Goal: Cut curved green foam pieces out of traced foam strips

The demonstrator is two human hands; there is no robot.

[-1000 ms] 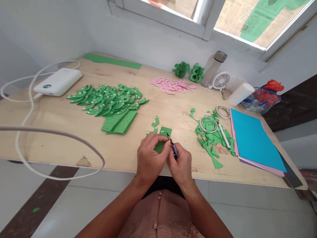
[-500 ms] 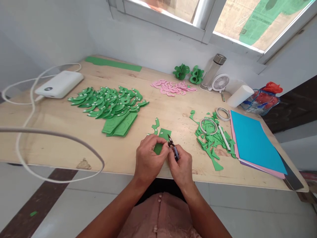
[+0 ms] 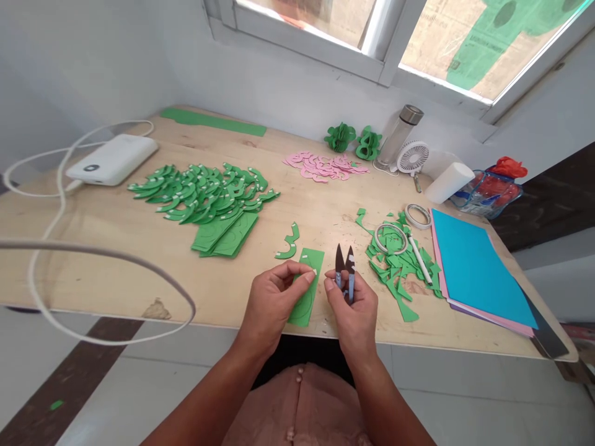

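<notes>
My left hand (image 3: 281, 294) is over a green paper rectangle (image 3: 304, 303) with curved lines drawn on it. Its thumb and forefinger pinch a small white piece of tape at the paper's right edge. Another white tape bit (image 3: 304, 256) sticks near the paper's top. In my right hand (image 3: 356, 310) is a pair of thread snips (image 3: 344, 266), blades pointing away from me and spread apart. The right thumb and forefinger press together beside the snips; anything between them is too small to tell. A wavy green cutout (image 3: 289, 243) with white tabs lies just beyond the paper.
Left are piled green cutouts (image 3: 204, 189), stacked green rectangles (image 3: 225, 234) and a white power bank (image 3: 114, 160) with a looping cable. Right are green scraps (image 3: 402, 263), tape rolls (image 3: 418, 216), a white pen (image 3: 422, 263) and coloured sheets (image 3: 478, 266). Pink cutouts (image 3: 325, 166) lie farther back.
My hands have moved apart; the right one shifted right with the snips, whose blades have spread open. More of the green rectangle now shows under my left hand.
</notes>
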